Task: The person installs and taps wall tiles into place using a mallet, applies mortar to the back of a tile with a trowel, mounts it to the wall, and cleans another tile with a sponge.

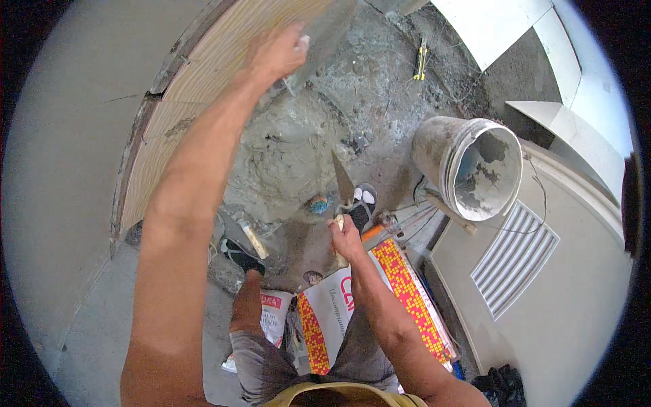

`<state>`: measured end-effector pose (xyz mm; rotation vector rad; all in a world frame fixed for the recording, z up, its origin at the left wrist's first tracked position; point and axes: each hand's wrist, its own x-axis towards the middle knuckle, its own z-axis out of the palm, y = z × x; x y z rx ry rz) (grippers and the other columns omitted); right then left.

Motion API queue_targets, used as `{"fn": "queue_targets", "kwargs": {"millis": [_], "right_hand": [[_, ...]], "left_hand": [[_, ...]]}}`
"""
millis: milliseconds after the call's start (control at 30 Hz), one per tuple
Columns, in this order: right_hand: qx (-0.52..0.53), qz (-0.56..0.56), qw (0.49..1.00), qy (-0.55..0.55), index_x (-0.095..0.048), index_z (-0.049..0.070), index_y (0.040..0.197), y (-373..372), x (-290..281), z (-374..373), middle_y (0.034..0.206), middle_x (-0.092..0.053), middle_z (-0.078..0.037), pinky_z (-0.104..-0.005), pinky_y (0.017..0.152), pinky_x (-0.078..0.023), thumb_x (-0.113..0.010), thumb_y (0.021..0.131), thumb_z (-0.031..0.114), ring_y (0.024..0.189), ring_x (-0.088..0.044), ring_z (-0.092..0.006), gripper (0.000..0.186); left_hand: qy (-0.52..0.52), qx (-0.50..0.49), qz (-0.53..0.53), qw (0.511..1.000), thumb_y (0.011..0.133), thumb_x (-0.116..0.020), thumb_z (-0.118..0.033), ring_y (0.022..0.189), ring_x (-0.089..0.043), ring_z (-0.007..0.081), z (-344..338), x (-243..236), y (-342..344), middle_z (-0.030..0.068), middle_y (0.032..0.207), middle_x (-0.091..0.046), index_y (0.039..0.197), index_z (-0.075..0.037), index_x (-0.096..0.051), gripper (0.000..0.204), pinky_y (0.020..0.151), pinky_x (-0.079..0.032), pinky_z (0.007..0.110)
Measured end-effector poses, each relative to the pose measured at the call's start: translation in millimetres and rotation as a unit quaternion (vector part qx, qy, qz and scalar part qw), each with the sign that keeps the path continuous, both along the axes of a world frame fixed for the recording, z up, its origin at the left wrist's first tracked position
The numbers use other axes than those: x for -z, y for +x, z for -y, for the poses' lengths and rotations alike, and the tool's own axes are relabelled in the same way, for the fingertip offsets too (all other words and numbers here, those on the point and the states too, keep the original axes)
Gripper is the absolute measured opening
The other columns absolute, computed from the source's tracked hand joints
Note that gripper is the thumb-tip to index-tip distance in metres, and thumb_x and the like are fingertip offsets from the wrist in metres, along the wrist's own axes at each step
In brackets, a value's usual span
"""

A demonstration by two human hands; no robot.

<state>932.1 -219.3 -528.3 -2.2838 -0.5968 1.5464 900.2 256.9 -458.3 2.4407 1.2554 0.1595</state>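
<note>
My right hand point(347, 239) is closed around the light handle of a pointed trowel point(343, 178). Its metal blade points up and away, just short of a wet grey mortar patch point(291, 159) on the ground. My left hand point(277, 53) reaches far forward over a wood-grain tile point(227, 57) on the left. The fingers are curled and slightly blurred, with a small white piece showing at them; what it is I cannot make out. Below the mortar lie a blue-bristled brush head point(319, 203) and a tool with a pale handle point(253, 239).
A mortar-stained white bucket point(434, 152) leans its mouth toward the right. A yellow utility knife point(421, 61) lies on the rough ground beyond. A louvred panel point(542, 271) spans the right, with pale tile pieces point(498, 24) above. Printed bags point(319, 319) lie by my sandalled feet.
</note>
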Motion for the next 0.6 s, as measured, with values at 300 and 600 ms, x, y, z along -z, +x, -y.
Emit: {"fn": "queue_targets", "kwargs": {"millis": [300,600], "right_hand": [[0.068,-0.041,0.997,-0.015,-0.051,-0.002,0.122,6.2,-81.5,-27.1,0.104,-0.068,-0.031,-0.0491,0.084,-0.051,-0.058,0.098,0.047,0.098,-0.068,-0.0455,0.055],[-0.053,-0.025,0.997,0.044,-0.043,0.002,0.122,-0.7,-115.9,-62.9,0.086,-0.068,-0.034,-0.0612,0.075,-0.051,-0.062,0.095,0.030,0.083,-0.065,-0.0549,0.044]], "left_hand": [[-0.087,-0.258,0.157,0.949,0.098,-0.060,-0.026,0.112,-0.062,0.0448,126.7,-35.4,-38.0,0.0319,0.119,-0.064,0.123,0.008,-0.059,0.042,0.097,-0.047,0.047],[-0.121,-0.373,0.255,0.884,0.099,-0.057,-0.009,0.110,-0.059,0.0405,188.0,19.9,-41.3,0.0267,0.120,-0.060,0.127,0.004,-0.048,0.032,0.096,-0.044,0.046]]}}
